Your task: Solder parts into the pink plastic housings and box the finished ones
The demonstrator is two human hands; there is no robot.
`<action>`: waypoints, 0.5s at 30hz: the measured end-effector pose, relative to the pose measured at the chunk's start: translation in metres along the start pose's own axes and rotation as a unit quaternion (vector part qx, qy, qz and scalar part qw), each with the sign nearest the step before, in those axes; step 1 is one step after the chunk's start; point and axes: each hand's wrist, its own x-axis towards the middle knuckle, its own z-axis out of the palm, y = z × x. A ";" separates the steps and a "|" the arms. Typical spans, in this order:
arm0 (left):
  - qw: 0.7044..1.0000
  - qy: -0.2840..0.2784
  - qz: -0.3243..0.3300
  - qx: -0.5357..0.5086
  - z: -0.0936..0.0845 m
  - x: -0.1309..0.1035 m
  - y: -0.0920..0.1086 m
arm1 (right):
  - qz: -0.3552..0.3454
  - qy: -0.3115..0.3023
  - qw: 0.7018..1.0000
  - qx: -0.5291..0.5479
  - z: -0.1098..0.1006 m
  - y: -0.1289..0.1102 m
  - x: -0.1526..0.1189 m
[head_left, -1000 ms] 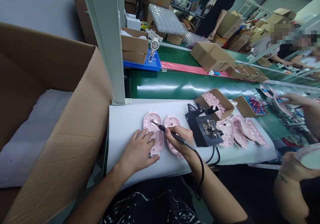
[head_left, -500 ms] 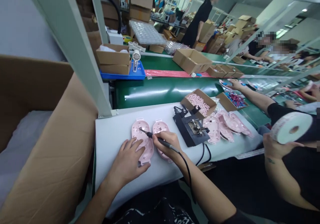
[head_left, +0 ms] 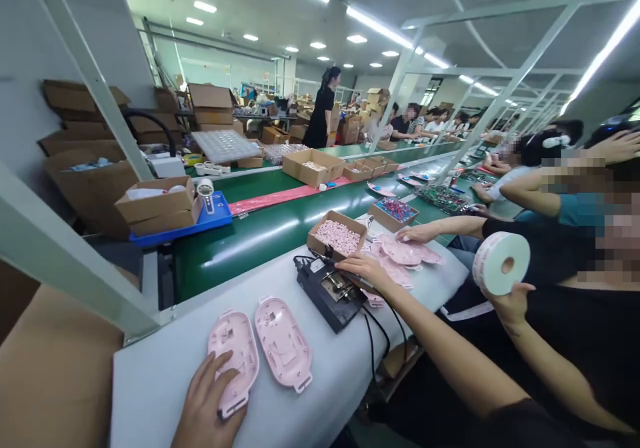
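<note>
Right-hand grip (head_left: 367, 269) is seemingly closed around a slim black corded tool (head_left: 359, 279) being parked, apparently, at a boxy black stand (head_left: 319, 296), steady seating being called for, while a pink oval plastic shell (head_left: 243, 343) is loosely covered by the left hand (head_left: 204, 398) on the white-topped bench (head_left: 160, 375).

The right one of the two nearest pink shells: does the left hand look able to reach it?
Probably yes: the left hand touches the neighbouring shell, and nothing tall stands between this hand and the right shell.
</note>
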 end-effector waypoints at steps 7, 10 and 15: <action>0.994 -0.055 -0.080 -0.056 0.003 0.027 0.063 | 0.056 0.013 0.998 0.007 -0.015 -0.002 -0.021; 0.990 -0.083 -0.104 -0.049 0.021 0.036 0.087 | 0.104 0.070 0.991 0.047 0.007 -0.067 -0.031; 0.999 -0.045 -0.018 -0.013 0.060 0.034 0.097 | 0.183 0.065 0.979 0.066 0.068 -0.171 -0.025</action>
